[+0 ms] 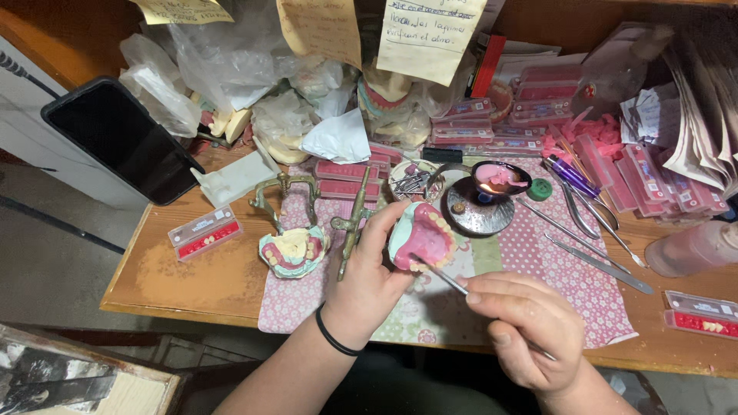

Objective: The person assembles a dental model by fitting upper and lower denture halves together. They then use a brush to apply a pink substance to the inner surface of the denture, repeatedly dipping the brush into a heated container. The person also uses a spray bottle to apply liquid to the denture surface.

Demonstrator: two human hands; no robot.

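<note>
Pink wax denture on a pale plaster cast (421, 238) sits gripped in the left hand (367, 284) above the wooden table's (177, 277) front edge. The right hand (526, 323) pinches a thin metal carving tool (446, 279), its tip touching the wax. A brass articulator (296, 223) stands just left.

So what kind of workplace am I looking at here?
Most likely a dental technician's bench. The left hand holds a pink wax denture while the right hand works it with a thin metal tool. A metal articulator and trays of false teeth sit on the wooden table.
</note>
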